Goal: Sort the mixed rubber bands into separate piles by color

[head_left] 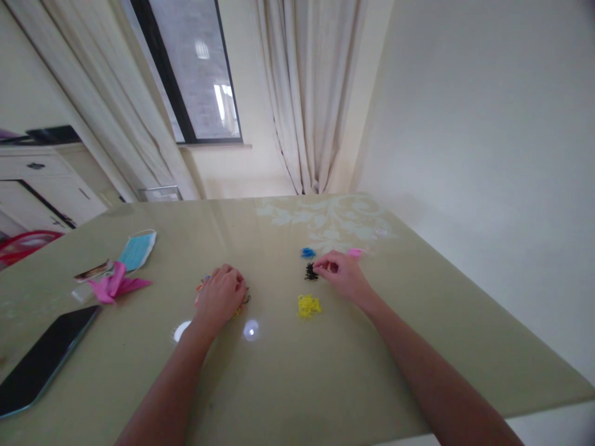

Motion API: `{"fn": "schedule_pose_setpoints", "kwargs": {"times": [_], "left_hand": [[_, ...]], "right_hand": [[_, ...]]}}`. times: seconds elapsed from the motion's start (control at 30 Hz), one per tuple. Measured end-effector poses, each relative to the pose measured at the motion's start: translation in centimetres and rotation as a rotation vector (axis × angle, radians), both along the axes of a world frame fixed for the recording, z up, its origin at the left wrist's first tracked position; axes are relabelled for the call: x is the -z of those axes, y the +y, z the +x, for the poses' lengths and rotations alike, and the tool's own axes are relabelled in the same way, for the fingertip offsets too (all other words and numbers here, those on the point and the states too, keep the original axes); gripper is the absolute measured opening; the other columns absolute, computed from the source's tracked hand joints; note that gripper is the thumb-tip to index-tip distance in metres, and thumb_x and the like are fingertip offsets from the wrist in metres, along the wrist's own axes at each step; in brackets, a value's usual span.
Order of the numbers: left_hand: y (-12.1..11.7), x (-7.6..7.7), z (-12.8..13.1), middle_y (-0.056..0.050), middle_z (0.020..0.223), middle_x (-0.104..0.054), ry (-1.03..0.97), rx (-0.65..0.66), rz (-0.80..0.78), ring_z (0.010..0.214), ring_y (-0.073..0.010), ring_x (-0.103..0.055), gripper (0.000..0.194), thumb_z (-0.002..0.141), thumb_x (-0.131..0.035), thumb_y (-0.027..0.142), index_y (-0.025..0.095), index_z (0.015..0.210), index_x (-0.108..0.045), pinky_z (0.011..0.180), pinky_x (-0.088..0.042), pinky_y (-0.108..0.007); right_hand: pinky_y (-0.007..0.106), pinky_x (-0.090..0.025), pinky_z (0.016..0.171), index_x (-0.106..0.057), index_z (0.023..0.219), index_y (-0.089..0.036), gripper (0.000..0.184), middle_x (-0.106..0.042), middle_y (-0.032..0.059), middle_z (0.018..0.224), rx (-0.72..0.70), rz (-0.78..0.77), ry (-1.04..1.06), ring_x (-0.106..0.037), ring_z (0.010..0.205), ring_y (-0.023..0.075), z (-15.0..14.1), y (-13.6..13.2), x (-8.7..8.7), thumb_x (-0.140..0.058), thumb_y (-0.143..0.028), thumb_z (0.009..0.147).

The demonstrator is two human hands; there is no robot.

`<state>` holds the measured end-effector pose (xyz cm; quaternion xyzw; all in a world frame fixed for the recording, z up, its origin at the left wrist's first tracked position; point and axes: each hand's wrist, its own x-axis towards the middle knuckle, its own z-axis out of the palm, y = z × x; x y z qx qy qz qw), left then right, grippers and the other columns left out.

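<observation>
My left hand (221, 296) rests palm down over a mixed-colour pile of what look like small rubber bands (246, 298). Its fingers are curled in, and whatever they grip is hidden. On the right, my right hand (344, 274) has thumb and fingertips pinched together at the edge of a heap of black bands (310, 272); anything between the tips is too small to make out. A blue heap (307, 253) lies just beyond the black one. Nearer me sits a yellow heap (309, 305). Something pink (356, 253) shows behind my right hand.
At the left of the glossy table (279, 384) lie a blue face mask (137, 249), a folded pink paper shape (117, 284), a picture card (94, 271) and a dark tablet or phone (49, 356). A wall (488, 186) borders the table's right side.
</observation>
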<state>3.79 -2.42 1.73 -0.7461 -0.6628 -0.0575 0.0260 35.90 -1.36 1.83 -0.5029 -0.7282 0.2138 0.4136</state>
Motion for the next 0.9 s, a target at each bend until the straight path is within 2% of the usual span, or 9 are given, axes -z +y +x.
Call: {"fn": "schedule_pose_setpoints", "kwargs": {"times": [0.2, 0.33, 0.43, 0.53, 0.67, 0.77, 0.9], "left_hand": [[0.0, -0.4, 0.5, -0.01, 0.094, -0.075, -0.174, -0.091, 0.054, 0.094, -0.0276, -0.069, 0.026, 0.101, -0.042, 0.03, 0.02, 0.104, -0.065, 0.086, -0.051, -0.038], [0.1, -0.7, 0.3, -0.011, 0.101, -0.077, -0.329, -0.046, 0.098, 0.097, -0.0262, -0.07, 0.029, 0.1, -0.042, 0.031, 0.02, 0.099, -0.069, 0.088, -0.052, -0.037], [0.2, -0.9, 0.4, -0.01, 0.102, -0.079, -0.532, 0.003, 0.096, 0.097, -0.0262, -0.072, 0.027, 0.096, -0.048, 0.033, 0.021, 0.097, -0.072, 0.091, -0.053, -0.039], [-0.2, -1.0, 1.4, -0.008, 0.1, -0.081, -0.855, 0.09, 0.02, 0.093, -0.0246, -0.075, 0.025, 0.091, -0.057, 0.038, 0.021, 0.099, -0.074, 0.089, -0.057, -0.039], [-1.5, -1.2, 3.7, -0.011, 0.105, -0.083, -1.27, 0.267, -0.199, 0.095, -0.0247, -0.078, 0.034, 0.084, -0.073, 0.043, 0.019, 0.108, -0.07, 0.086, -0.061, -0.038], [-2.4, -1.4, 5.0, -0.012, 0.1, -0.084, -1.387, 0.31, -0.359, 0.089, -0.024, -0.079, 0.039, 0.081, -0.079, 0.043, 0.019, 0.11, -0.069, 0.082, -0.062, -0.037], [-2.9, -1.6, 5.6, -0.011, 0.093, -0.084, -1.421, 0.318, -0.442, 0.084, -0.0231, -0.079, 0.043, 0.079, -0.083, 0.046, 0.018, 0.109, -0.069, 0.079, -0.063, -0.037]], "right_hand": [[0.028, -0.043, 0.066, -0.082, 0.086, -0.02, 0.007, -0.072, 0.0036, 0.08, -0.018, -0.016, -0.177, -0.056, 0.066, 0.0145, -0.6, 0.4, 1.4, -0.076, -0.016, 0.087], [0.028, -0.042, 0.068, -0.08, 0.084, -0.019, 0.007, -0.071, 0.0037, 0.082, 0.001, -0.012, -0.234, -0.056, 0.069, 0.0146, -0.4, 0.3, 1.4, -0.075, -0.015, 0.087], [0.028, -0.041, 0.067, -0.08, 0.084, -0.018, 0.005, -0.071, 0.0037, 0.081, -0.008, 0.003, -0.219, -0.055, 0.068, 0.0145, -0.3, 0.1, 1.0, -0.076, -0.016, 0.086], [0.028, -0.04, 0.064, -0.08, 0.084, -0.019, 0.006, -0.069, 0.0031, 0.078, -0.043, 0.029, -0.149, -0.052, 0.064, 0.0138, -0.8, -0.5, 0.4, -0.077, -0.022, 0.089], [0.027, -0.039, 0.06, -0.08, 0.092, -0.019, 0.02, -0.066, 0.0014, 0.075, -0.172, 0.069, 0.005, -0.049, 0.061, 0.0126, -2.4, -2.0, -0.3, -0.081, -0.039, 0.089], [0.026, -0.038, 0.057, -0.081, 0.1, -0.019, 0.03, -0.065, 0.0013, 0.08, -0.264, 0.071, 0.068, -0.047, 0.058, 0.0105, -3.5, -3.2, -0.9, -0.081, -0.047, 0.088], [0.025, -0.039, 0.056, -0.083, 0.098, -0.02, 0.028, -0.064, 0.002, 0.08, -0.31, 0.085, 0.096, -0.046, 0.057, 0.01, -4.0, -3.9, -1.2, -0.074, -0.047, 0.095]]}}
